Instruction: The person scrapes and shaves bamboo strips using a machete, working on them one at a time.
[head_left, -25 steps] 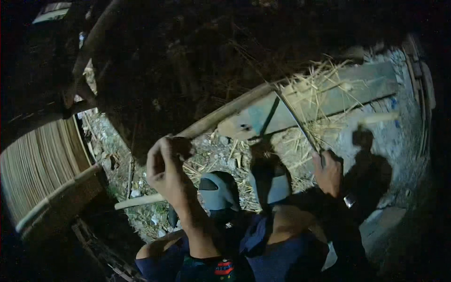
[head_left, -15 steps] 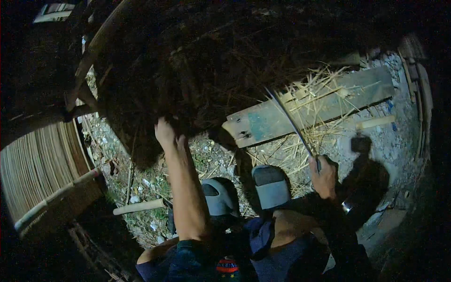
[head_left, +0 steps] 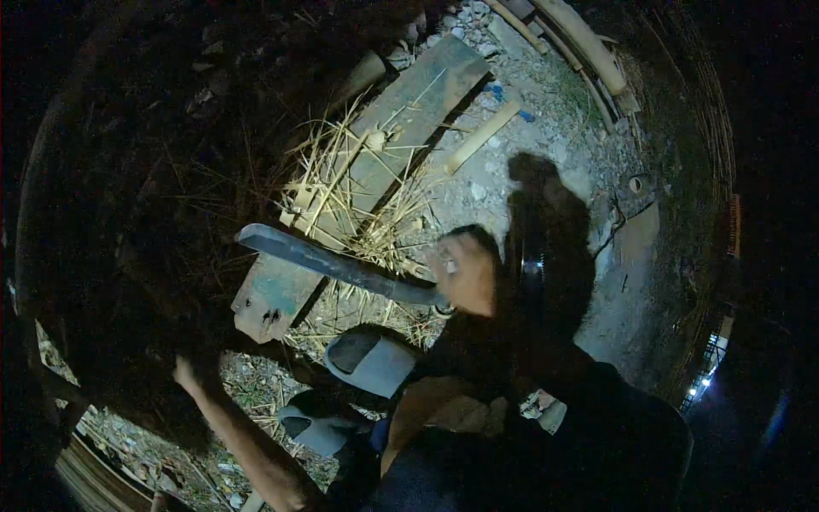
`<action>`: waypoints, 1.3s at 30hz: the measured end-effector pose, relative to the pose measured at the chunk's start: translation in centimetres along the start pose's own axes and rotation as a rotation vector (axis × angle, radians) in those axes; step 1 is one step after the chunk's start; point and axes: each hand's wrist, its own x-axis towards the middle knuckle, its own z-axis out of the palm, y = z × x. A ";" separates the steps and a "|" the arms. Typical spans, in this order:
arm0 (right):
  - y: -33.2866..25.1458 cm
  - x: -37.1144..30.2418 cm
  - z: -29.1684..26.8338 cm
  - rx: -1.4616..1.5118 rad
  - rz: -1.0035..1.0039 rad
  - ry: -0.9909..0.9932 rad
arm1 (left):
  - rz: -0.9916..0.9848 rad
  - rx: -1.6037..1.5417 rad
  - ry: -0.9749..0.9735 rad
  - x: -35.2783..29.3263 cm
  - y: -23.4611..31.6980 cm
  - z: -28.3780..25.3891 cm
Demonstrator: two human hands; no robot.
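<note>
My right hand (head_left: 466, 271), blurred by motion, is closed around the handle end of a machete (head_left: 341, 269). The broad dark blade points left and crosses above the near end of a wooden plank (head_left: 271, 286) with greenish stains. Thin pale slivers, like straw or split bamboo (head_left: 367, 224), lie heaped on the plank and spill over its edge. My left hand (head_left: 184, 372) reaches into deep shadow on the left, beside a dark mass. Its fingers are hidden, so what it touches cannot be made out.
Grey slippers (head_left: 373, 360) are on my feet just below the plank. A pale flat strip (head_left: 483, 136) lies on stony ground right of the plank. Long curved poles (head_left: 584, 43) lie at the upper right. A slatted bundle (head_left: 102, 478) shows at the lower left.
My view has turned to the right. The machete has swung from pointing up and away to pointing left, its broad side showing. My left hand stays in the shadowed area.
</note>
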 end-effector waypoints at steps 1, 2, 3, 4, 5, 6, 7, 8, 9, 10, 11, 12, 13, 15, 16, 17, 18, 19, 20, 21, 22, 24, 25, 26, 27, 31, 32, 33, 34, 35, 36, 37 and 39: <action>1.7 1.3 -0.2 -0.027 0.037 0.017 | 0.001 0.008 0.013 -0.4 0.8 -1.5; 6.1 1.9 0.4 0.023 0.188 0.047 | -0.061 -0.092 0.082 -0.7 1.3 -1.4; 7.8 4.0 -0.3 -0.097 0.299 -0.103 | -0.121 -0.174 0.172 -1.2 1.6 -2.2; 9.2 6.4 -1.0 -0.221 0.404 -0.251 | -0.121 -0.173 0.183 -1.6 2.0 -2.6; 14.5 8.0 0.2 -0.443 0.240 0.116 | -0.084 -0.124 0.207 -1.8 2.3 -0.5; 19.4 9.0 2.4 -0.643 0.063 0.470 | -0.043 -0.060 0.241 -2.2 2.7 1.3; 17.8 10.7 3.8 -0.613 0.058 0.450 | -0.043 -0.039 0.271 -2.9 3.6 0.2; 14.4 12.4 4.9 -0.479 0.267 0.166 | -0.014 -0.073 0.300 -4.1 4.9 -0.8; 12.3 14.2 4.4 -0.370 0.455 -0.093 | 0.013 -0.145 0.306 -4.8 6.1 -0.6; 13.4 15.2 3.9 -0.380 0.446 -0.077 | 0.012 -0.165 0.302 -5.0 6.7 0.7; 15.5 15.9 3.7 -0.258 0.419 -0.089 | -0.002 -0.251 0.304 -5.2 7.2 2.0; 16.7 16.3 3.9 -0.126 0.387 -0.115 | -0.015 -0.325 0.317 -5.5 7.6 2.8; 15.3 16.1 4.3 -0.104 0.376 -0.139 | -0.012 -0.308 0.347 -6.1 8.3 2.1; 10.3 15.3 4.1 0.415 0.778 -0.291 | 0.128 -0.145 0.373 -7.8 11.6 -0.8; 11.6 15.5 2.0 0.639 0.912 -0.252 | 0.115 -0.170 0.365 -8.4 12.7 0.8; 11.4 14.9 1.7 0.769 0.943 -0.187 | 0.111 -0.259 0.359 -9.2 14.2 1.6; 10.5 14.7 -0.1 0.790 0.860 -0.067 | 0.109 -0.367 0.347 -9.9 15.9 2.9; 8.6 14.0 -0.8 0.751 0.739 0.037 | 0.111 -0.359 0.369 -10.8 17.4 4.1; 5.9 12.9 -1.6 0.647 0.575 0.120 | 0.201 -0.333 0.306 -11.7 18.8 5.4; 2.8 11.7 -1.9 0.529 0.419 0.133 | 0.294 -0.291 0.245 -12.4 20.3 6.4; -0.4 10.5 -3.2 0.397 0.235 0.158 | 0.340 -0.207 0.181 -12.6 21.8 7.9; -7.7 6.9 -0.3 0.344 -0.112 -0.023 | 0.478 -0.096 0.045 -14.1 25.3 7.6; -8.6 6.2 0.0 0.271 -0.313 -0.018 | 0.540 -0.205 -0.120 -14.3 25.9 10.1; -10.9 5.5 1.2 0.247 -0.512 -0.017 | 0.568 -0.268 -0.196 -14.3 26.7 10.5; -12.5 5.7 2.1 0.338 -0.590 -0.070 | 0.587 -0.365 -0.296 -14.3 27.1 12.3; -13.5 4.9 4.3 0.205 -0.697 -0.216 | 0.115 -0.786 -0.108 -16.2 28.6 13.3; -14.3 5.1 4.8 0.211 -0.764 -0.185 | 0.176 -0.785 0.009 -16.8 27.7 12.9; -14.8 4.8 4.6 0.234 -0.767 -0.188 | 0.183 -0.769 0.024 -16.5 26.0 11.7; -15.2 4.2 3.9 0.256 -0.619 -0.197 | 0.363 -0.829 -0.107 -15.9 23.8 9.9; -14.6 3.4 3.4 0.263 -0.462 -0.210 | 0.532 -0.885 -0.252 -15.6 23.2 9.1; -13.1 2.2 3.4 0.141 -0.414 -0.198 | 0.527 -0.874 -0.240 -15.9 22.6 9.2; -12.0 1.2 2.7 0.075 -0.317 -0.290 | 0.527 -0.918 0.003 -16.9 23.4 9.8; -9.0 -0.6 1.6 -0.059 -0.237 -0.373 | 0.510 -0.959 0.242 -17.1 23.1 10.7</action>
